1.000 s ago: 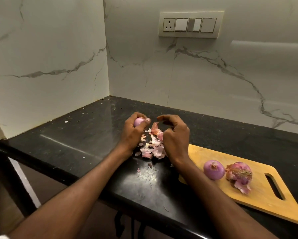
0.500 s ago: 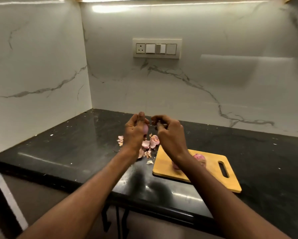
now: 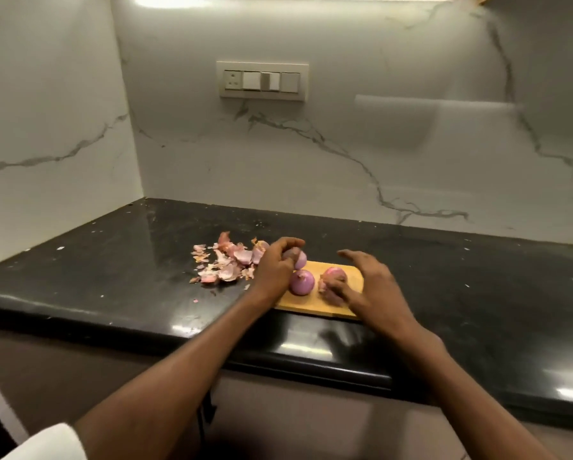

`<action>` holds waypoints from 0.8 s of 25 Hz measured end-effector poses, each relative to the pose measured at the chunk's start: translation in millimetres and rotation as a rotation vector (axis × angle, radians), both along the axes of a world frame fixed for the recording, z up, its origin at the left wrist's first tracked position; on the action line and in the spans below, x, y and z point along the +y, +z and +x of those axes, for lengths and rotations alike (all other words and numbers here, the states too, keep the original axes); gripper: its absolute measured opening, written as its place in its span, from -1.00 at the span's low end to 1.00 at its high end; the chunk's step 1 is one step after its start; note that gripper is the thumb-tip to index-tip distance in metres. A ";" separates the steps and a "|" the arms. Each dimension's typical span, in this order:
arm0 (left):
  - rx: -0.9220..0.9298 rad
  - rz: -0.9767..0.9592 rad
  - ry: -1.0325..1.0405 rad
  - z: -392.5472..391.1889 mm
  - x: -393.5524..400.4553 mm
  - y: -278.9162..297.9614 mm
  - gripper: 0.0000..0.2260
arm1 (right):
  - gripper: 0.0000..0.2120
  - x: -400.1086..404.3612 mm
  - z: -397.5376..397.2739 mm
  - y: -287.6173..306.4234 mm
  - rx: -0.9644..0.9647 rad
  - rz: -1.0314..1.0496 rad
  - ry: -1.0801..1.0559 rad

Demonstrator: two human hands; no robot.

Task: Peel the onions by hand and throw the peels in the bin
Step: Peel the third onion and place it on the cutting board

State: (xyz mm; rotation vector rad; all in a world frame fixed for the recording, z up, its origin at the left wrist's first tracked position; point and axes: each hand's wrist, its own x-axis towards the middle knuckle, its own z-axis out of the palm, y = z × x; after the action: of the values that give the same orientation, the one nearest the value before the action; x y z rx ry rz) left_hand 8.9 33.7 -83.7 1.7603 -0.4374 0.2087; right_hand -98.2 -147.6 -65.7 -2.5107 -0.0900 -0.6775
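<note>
A peeled onion [image 3: 299,258] sits gripped in a person's left hand [image 3: 276,267] above a wooden cutting board [image 3: 354,280] holding 2 more onions [image 3: 301,283]. The right hand [image 3: 366,280], fingers spread, touches the unpeeled one [image 3: 334,274]. Loose peels [image 3: 227,262] litter the black counter [image 3: 112,260].

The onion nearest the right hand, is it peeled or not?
Not fully peeled: loose papery skin clings to the onion, unlike the smooth one beside it.

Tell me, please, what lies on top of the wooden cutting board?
On the cutting board lie a peeled onion and an onion with loose skin. The left hand holds a third onion over its far edge. The right hand covers the board's right part.
</note>
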 end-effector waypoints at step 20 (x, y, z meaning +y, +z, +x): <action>-0.077 0.335 -0.115 10.2 -17.9 -8.8 -0.71 | -0.49 -6.6 40.5 -14.4 0.024 0.510 0.013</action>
State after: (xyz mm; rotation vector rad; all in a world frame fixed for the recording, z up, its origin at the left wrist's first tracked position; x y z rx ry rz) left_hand 19.1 15.8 -92.5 2.0512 -0.6574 0.1266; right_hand -57.6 -154.1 -80.1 -2.0257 0.0690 -0.5778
